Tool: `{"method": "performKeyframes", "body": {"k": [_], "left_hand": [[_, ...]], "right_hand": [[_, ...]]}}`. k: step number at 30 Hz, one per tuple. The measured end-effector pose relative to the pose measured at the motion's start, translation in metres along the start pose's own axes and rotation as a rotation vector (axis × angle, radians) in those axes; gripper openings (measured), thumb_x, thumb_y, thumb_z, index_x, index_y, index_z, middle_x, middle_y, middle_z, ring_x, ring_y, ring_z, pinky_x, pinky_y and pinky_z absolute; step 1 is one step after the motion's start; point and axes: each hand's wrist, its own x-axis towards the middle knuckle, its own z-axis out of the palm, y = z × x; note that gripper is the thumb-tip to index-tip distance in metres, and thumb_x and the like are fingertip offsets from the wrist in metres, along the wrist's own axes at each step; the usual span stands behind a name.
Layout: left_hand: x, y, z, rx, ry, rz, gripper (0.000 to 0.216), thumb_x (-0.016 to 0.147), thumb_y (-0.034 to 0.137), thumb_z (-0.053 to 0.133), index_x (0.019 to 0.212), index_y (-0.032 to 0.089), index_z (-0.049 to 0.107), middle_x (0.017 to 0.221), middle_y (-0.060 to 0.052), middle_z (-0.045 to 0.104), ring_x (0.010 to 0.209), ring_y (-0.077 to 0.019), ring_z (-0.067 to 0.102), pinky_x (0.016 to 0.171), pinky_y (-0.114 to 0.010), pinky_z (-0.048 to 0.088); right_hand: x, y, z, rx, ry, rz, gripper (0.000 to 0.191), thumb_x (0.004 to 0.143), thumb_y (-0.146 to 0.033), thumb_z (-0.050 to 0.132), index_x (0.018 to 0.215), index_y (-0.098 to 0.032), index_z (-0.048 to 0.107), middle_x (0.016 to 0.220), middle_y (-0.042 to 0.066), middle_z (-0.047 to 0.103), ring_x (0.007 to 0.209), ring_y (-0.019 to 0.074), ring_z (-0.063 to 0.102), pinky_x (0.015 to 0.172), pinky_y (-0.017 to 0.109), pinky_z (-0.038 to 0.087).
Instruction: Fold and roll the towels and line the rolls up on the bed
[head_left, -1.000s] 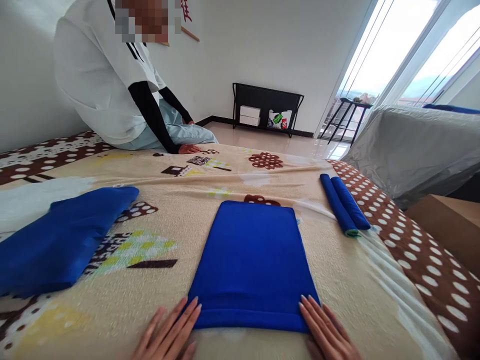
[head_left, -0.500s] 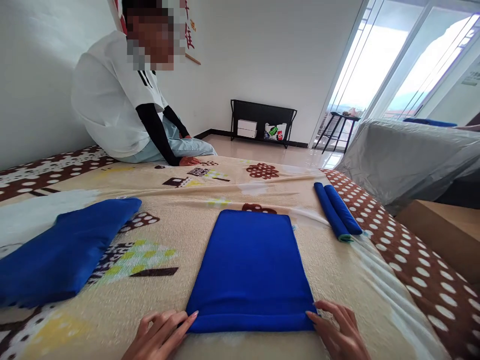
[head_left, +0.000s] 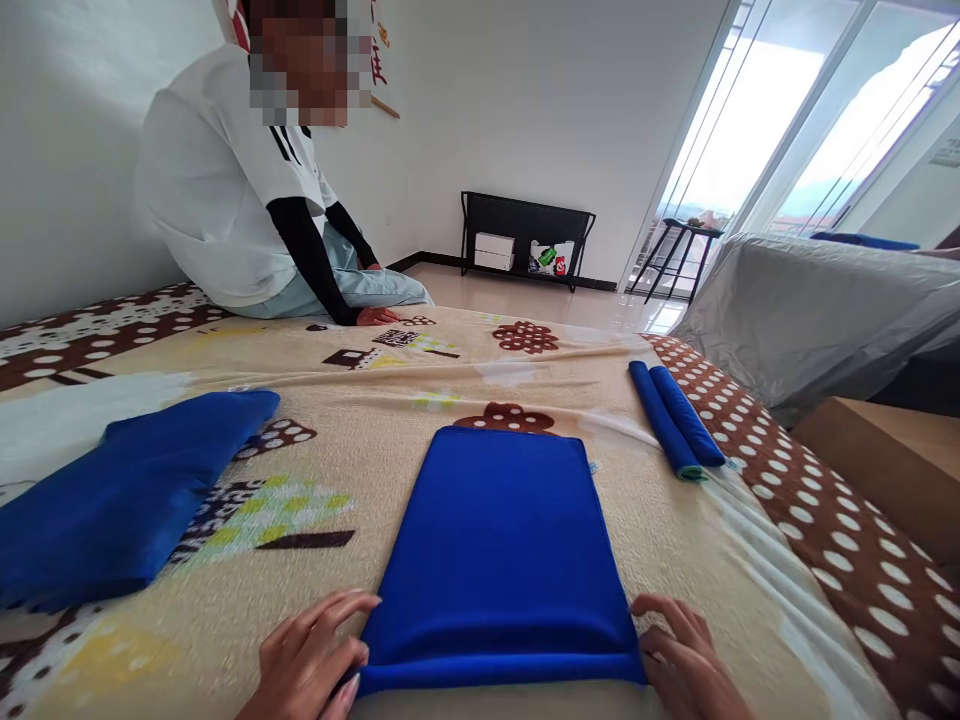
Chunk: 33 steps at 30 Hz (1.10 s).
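Cream printed blanket point(head_left: 360, 445) is spread before a black rack point(head_left: 525, 218) and plastic-draped furniture point(head_left: 825, 300). By the left hand point(head_left: 309, 655), one near corner of smooth blue cloth point(head_left: 495, 530), ridged at that end, is pinched; the other, inside the blanket's dotted right edge, by the right hand point(head_left: 688, 655).

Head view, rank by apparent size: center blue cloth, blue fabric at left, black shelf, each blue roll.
1. Center blue cloth
2. Blue fabric at left, frame cuts it off
3. Black shelf
Left roll and right roll: smallest, too alike to rank.
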Motion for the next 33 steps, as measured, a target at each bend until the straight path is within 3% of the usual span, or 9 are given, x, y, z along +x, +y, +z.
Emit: {"method": "performKeyframes", "body": {"k": [6,11,14,19,21,23,27,30,33], "left_hand": [[0.027,0.044,0.036,0.324,0.178,-0.162,0.019,0.084,0.022,0.055,0.098,0.02,0.067,0.135,-0.017,0.057,0.122,-0.0341,0.053,0.093,-0.048,0.039],[0.042,0.098,0.064,0.149,0.195,0.191,0.032,0.094,0.014,0.042,0.114,0.02,0.067,0.12,-0.005,0.071,0.117,-0.0161,0.06,0.106,-0.031,0.039],[0.029,0.08,0.054,0.199,0.091,0.272,0.037,0.098,0.022,0.042,0.126,0.013,0.062,0.127,-0.006,0.069,0.125,-0.0159,0.058,0.117,-0.03,0.029],[0.002,0.038,0.022,0.339,0.038,0.02,0.045,0.094,0.03,0.049,0.137,0.019,0.056,0.139,-0.006,0.061,0.124,-0.0232,0.058,0.125,-0.048,0.004],[0.006,0.048,0.022,0.338,0.057,-0.032,0.047,0.091,0.021,0.049,0.138,0.018,0.056,0.14,-0.007,0.06,0.125,-0.023,0.058,0.125,-0.05,0.003],[0.021,0.068,0.03,0.271,0.064,0.133,0.049,0.087,0.012,0.046,0.134,0.015,0.058,0.137,-0.007,0.062,0.127,-0.0206,0.056,0.125,-0.045,0.012],[0.05,0.091,0.052,0.195,0.031,0.403,0.045,0.089,0.021,0.047,0.132,0.016,0.06,0.137,-0.003,0.063,0.131,-0.0167,0.053,0.115,-0.031,0.031],[0.051,0.073,0.052,0.3,-0.029,0.2,0.057,0.092,0.045,0.053,0.143,0.019,0.049,0.147,-0.005,0.054,0.134,-0.0191,0.049,0.116,-0.033,0.025],[0.04,0.047,0.044,0.34,-0.059,0.051,0.064,0.093,0.047,0.051,0.149,0.019,0.041,0.149,-0.007,0.051,0.136,-0.0215,0.047,0.122,-0.04,0.011]], "right_hand": [[0.029,-0.059,0.047,-0.294,0.303,0.246,0.022,0.088,-0.017,0.047,0.096,-0.022,0.067,0.119,0.013,0.069,0.101,0.0304,0.068,0.083,0.046,0.047],[0.069,-0.125,0.074,-0.014,0.397,-0.091,0.036,0.095,-0.013,0.04,0.114,-0.024,0.068,0.111,0.0,0.074,0.105,0.0138,0.069,0.094,0.027,0.047],[0.056,-0.1,0.061,-0.08,0.233,-0.166,0.041,0.097,-0.021,0.042,0.133,-0.019,0.059,0.123,0.002,0.07,0.114,0.0144,0.066,0.102,0.026,0.045],[0.001,-0.041,0.036,-0.31,0.147,0.032,0.06,0.095,-0.037,0.05,0.149,-0.014,0.043,0.128,0.008,0.066,0.105,0.0232,0.071,0.115,0.039,0.033],[-0.001,-0.052,0.04,-0.33,0.168,0.149,0.061,0.094,-0.032,0.05,0.152,-0.015,0.039,0.131,0.01,0.064,0.105,0.0262,0.071,0.116,0.045,0.029],[0.015,-0.079,0.051,-0.247,0.211,0.175,0.061,0.094,-0.021,0.045,0.154,-0.017,0.035,0.131,0.01,0.064,0.111,0.0251,0.068,0.112,0.045,0.034],[0.058,-0.115,0.065,-0.025,0.235,-0.042,0.053,0.099,-0.025,0.038,0.152,-0.02,0.037,0.127,0.002,0.068,0.115,0.0177,0.066,0.098,0.033,0.048],[0.058,-0.093,0.058,-0.126,0.127,0.065,0.061,0.1,-0.043,0.042,0.153,-0.014,0.034,0.136,0.007,0.061,0.118,0.0223,0.065,0.096,0.038,0.047],[0.036,-0.058,0.049,-0.274,0.076,0.199,0.067,0.101,-0.05,0.037,0.156,-0.013,0.027,0.14,0.012,0.057,0.118,0.0264,0.064,0.097,0.044,0.042]]}}
